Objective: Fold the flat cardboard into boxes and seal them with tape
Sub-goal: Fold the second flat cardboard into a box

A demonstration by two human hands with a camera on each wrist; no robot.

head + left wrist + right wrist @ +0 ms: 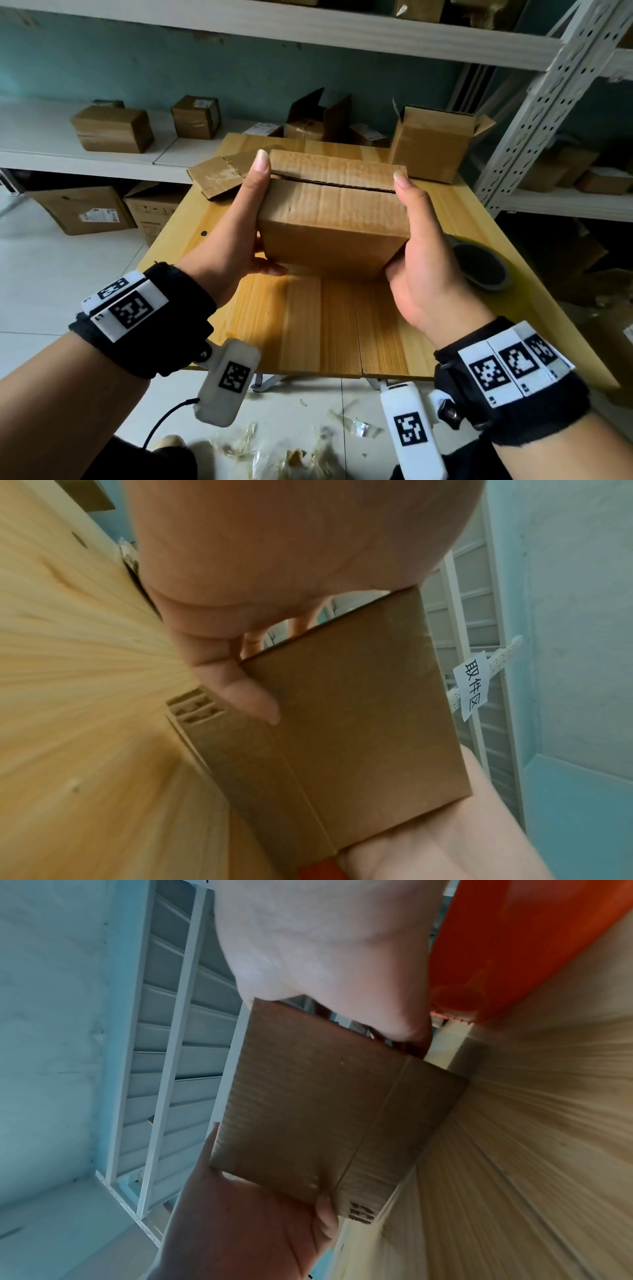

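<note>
Pale wood table [301, 329] carries the work. Above its middle, a folded box [329, 219] is clasped between the left hand [239, 236] and the right hand [421, 270], flaps closed but the top seam untaped. A flat cardboard [219, 174] waits behind it. The tape roll [479, 267] lies unused by the right hand; sealing remains.

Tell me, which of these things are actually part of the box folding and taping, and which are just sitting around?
In use:
- cardboard box, seam untaped, held by the left hand and right hand
- tape roll on the wooden table
- flat cardboard waiting behind

Lying about:
- open box at the table's back
- boxes on the white shelf
- tape scraps on the floor
</note>
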